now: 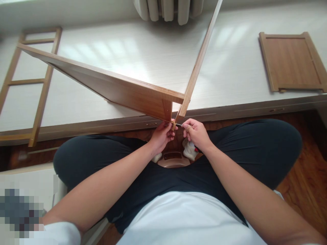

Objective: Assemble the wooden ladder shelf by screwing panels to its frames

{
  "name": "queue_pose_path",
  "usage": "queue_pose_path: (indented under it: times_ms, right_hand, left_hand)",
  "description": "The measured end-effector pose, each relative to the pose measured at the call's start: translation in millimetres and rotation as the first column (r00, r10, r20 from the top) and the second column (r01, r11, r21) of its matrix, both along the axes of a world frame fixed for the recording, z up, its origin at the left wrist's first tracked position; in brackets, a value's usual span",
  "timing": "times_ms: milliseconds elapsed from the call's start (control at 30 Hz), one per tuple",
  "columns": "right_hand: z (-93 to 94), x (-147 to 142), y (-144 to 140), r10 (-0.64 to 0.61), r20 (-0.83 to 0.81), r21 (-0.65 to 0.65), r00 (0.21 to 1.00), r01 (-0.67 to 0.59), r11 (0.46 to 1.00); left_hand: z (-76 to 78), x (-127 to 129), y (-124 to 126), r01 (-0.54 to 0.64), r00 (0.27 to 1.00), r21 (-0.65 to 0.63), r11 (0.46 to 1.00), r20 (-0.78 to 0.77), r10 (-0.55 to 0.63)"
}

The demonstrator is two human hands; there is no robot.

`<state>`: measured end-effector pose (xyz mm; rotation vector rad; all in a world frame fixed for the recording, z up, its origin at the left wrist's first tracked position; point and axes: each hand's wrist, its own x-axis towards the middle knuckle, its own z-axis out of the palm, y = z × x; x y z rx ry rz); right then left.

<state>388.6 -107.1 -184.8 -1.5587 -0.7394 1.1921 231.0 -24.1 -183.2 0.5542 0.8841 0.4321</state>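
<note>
Two wooden panels meet at a corner just above my lap: a broad board [109,83] stretching to the left and a narrow board [199,61] rising toward the upper right. My left hand [162,136] pinches the bottom of that corner joint. My right hand [196,133] is closed on a thin metal tool [179,125] whose tip touches the joint. Both hands sit side by side, nearly touching. I sit cross-legged in dark trousers and a white shirt.
A white platform [143,54] lies ahead, carrying a wooden ladder-like frame [28,81] at left and a flat wooden panel [291,61] at right. A radiator [168,10] hangs at the top. A small round dish [173,160] and a white item [189,150] rest between my legs.
</note>
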Motion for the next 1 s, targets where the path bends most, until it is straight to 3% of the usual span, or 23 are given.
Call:
queue_pose_path:
  times_ms: [500,1000]
  right_hand:
    - [2.3,-4.7,6.9,-0.039,-0.128,-0.065,0.991,0.031,0.997]
    - [-3.3,-5.4,2.1,-0.062,-0.191,0.001,0.98,0.064,0.998]
  left_hand:
    - [1.3,-0.4,0.9,-0.004,1.0,0.026,1.0,-0.009,0.004]
    - [5.2,-1.1,3.8,-0.026,0.999,0.036,0.999,-0.023,0.027]
